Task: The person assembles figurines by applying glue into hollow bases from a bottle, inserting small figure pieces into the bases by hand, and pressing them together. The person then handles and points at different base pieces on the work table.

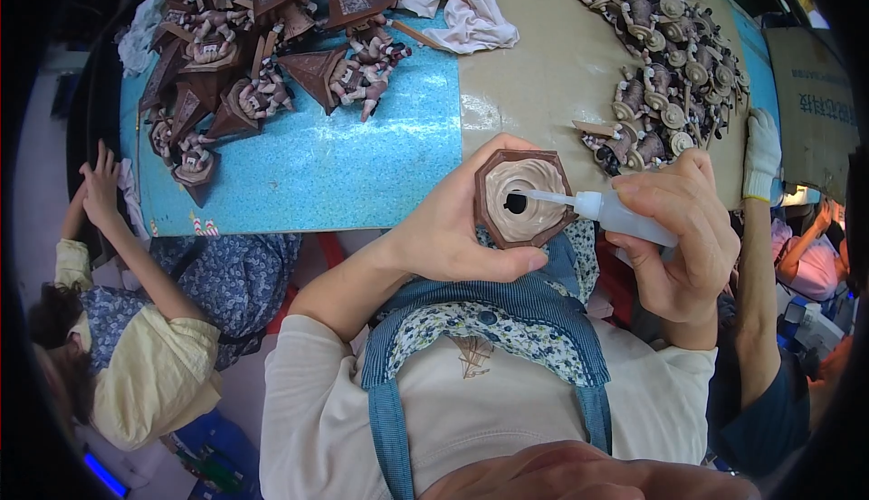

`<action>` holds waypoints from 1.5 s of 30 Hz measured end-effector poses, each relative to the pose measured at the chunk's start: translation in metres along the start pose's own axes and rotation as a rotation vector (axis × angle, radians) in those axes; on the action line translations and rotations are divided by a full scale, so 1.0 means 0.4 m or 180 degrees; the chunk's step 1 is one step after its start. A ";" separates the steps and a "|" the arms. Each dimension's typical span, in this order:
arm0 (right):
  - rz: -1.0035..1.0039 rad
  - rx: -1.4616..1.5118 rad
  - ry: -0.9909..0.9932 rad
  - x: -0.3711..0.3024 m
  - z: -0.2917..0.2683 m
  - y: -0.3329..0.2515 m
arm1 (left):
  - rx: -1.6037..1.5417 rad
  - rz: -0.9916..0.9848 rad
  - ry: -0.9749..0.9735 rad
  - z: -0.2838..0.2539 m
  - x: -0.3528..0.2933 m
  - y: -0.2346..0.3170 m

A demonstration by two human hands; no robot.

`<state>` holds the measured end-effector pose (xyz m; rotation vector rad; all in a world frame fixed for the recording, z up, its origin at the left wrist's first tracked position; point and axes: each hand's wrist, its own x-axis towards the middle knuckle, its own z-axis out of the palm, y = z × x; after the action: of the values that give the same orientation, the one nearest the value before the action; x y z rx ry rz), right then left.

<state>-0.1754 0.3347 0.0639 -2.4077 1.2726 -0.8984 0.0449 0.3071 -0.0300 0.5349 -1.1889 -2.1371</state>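
Note:
My left hand [466, 224] is closed round a brown, many-sided figurine part [532, 228], with its hollow cream inside facing up and a dark hole in the middle. In my right hand [681, 228] is a small white squeeze bottle [629, 218], gripped between thumb and fingers. Its thin nozzle reaches over the rim of the hollow, the tip close to the dark hole. Whether the tip touches the surface I cannot tell. Both hands are held above the near edge of the table.
Brown pointed roof-like parts with figures [213, 47] are piled on the blue table mat [317, 174] at the left. Several small figures with round cream bases [670, 70] crowd the right side. White cloth [462, 7] lies at the back. Co-workers sit either side, one wearing a white glove [762, 152].

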 end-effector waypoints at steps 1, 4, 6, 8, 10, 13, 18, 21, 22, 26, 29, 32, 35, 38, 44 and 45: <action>0.0013 0.0031 0.0026 -0.002 0.000 0.002 | 0.0003 -0.0006 0.0000 0.002 0.000 0.001; 0.0053 0.0082 0.0061 -0.007 0.000 0.002 | 0.0020 -0.0022 0.0096 0.005 0.000 0.004; 0.0027 0.0090 0.0037 -0.005 0.004 0.004 | 0.0099 -0.0116 0.0074 0.003 0.001 0.003; 0.0003 0.0091 0.0010 -0.004 0.004 0.006 | 0.0103 -0.0117 0.0086 0.004 0.002 0.002; -0.0003 0.0063 0.0052 -0.004 0.002 0.006 | 0.0105 -0.0113 0.0102 0.003 0.003 0.001; 0.0009 0.0029 0.0027 -0.003 0.001 0.006 | 0.0051 -0.0228 0.0052 -0.001 0.005 0.001; 0.0108 0.0108 0.0032 -0.008 0.013 0.019 | 0.0054 -0.0199 0.0146 -0.006 0.002 0.007; 0.0167 0.0196 0.0055 -0.007 0.020 0.026 | 0.0104 -0.0187 0.0120 -0.013 0.002 0.010; 0.0184 0.0238 0.0052 -0.005 0.024 0.025 | 0.0099 -0.0191 0.0127 -0.016 0.001 0.012; 0.0155 0.0169 0.0000 0.023 0.035 0.021 | 0.0188 -0.0237 0.0174 -0.028 -0.005 0.018; 0.0173 0.0399 -0.0029 0.020 0.033 0.042 | 0.0350 -0.0193 0.0291 -0.039 -0.012 0.029; 0.1157 0.2160 0.0321 -0.011 0.053 0.097 | 0.0865 -0.0259 0.0383 -0.048 -0.015 0.064; 0.1811 0.2601 0.0437 0.022 0.067 0.156 | 0.1802 -0.0421 0.0547 -0.040 -0.011 0.116; 0.1556 0.2747 0.0583 0.087 0.125 0.212 | 0.3175 -0.0026 0.0708 -0.048 -0.018 0.128; 0.1735 0.1070 -0.0039 0.145 0.162 0.305 | 0.3907 0.0602 0.0712 -0.039 -0.025 0.136; 0.1765 0.1049 -0.0011 0.144 0.159 0.299 | 0.3898 0.0613 0.0666 -0.039 -0.020 0.126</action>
<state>-0.1881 0.2158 -0.0221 -1.6777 1.5366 -0.8469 0.0765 0.2834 0.0057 1.0388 -2.2178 -0.9486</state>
